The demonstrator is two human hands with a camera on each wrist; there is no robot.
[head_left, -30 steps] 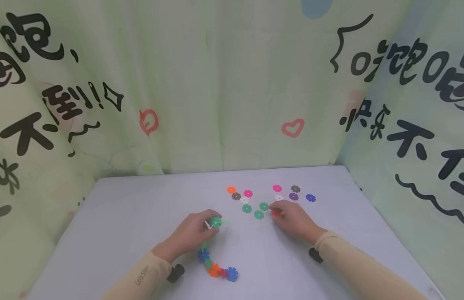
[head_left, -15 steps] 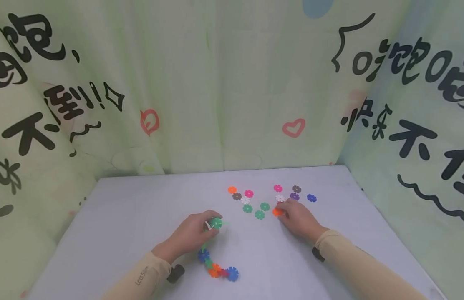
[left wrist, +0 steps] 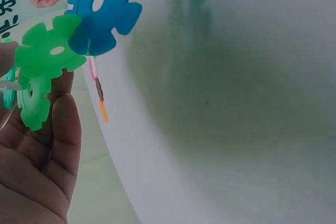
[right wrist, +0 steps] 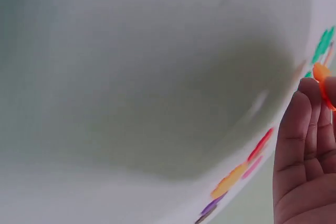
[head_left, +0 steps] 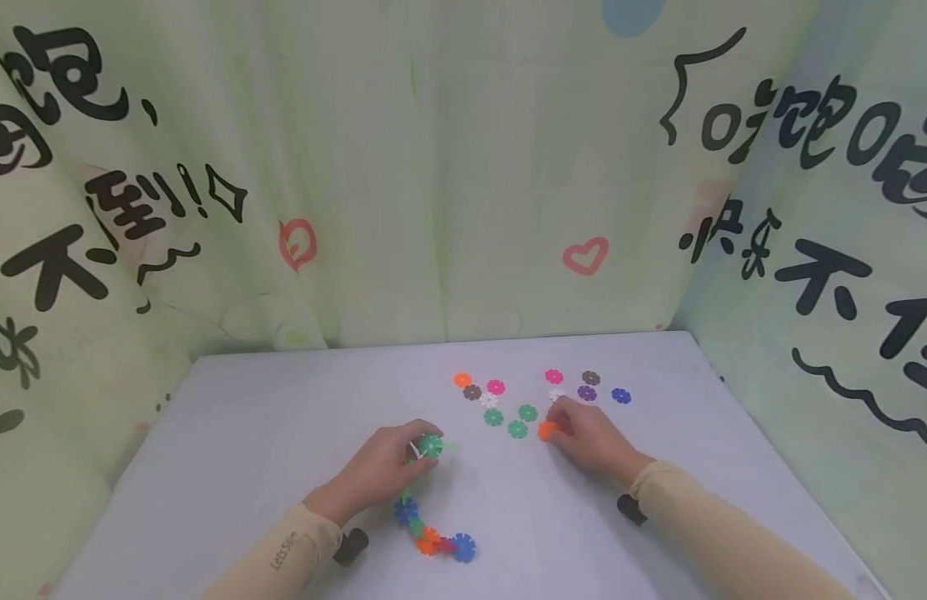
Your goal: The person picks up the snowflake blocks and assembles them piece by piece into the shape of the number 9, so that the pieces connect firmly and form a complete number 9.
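My left hand (head_left: 377,471) grips the upper end of a chain of interlocking flower-shaped plastic discs, at a green disc (head_left: 431,445). The chain bends down past a blue disc (head_left: 407,510) and an orange one to another blue disc (head_left: 463,547) at its lower end. The left wrist view shows a light green disc (left wrist: 50,48) joined to a blue disc (left wrist: 107,11) beside the fingers. Farther right, my right hand (head_left: 594,437) pinches a loose orange disc (head_left: 548,430) between thumb and fingers. The right wrist view shows that orange disc (right wrist: 321,74) only partly.
Loose discs lie on the white table (head_left: 246,433) beyond the hands: several green ones (head_left: 518,430), a pink disc (head_left: 496,387), a purple disc (head_left: 587,392) and a blue disc (head_left: 621,396) among them. A printed curtain (head_left: 433,167) surrounds the table's back and sides.
The right hand has taken hold of the orange disc, which has shifted slightly left and nearer. My left hand and the chain stay in place.
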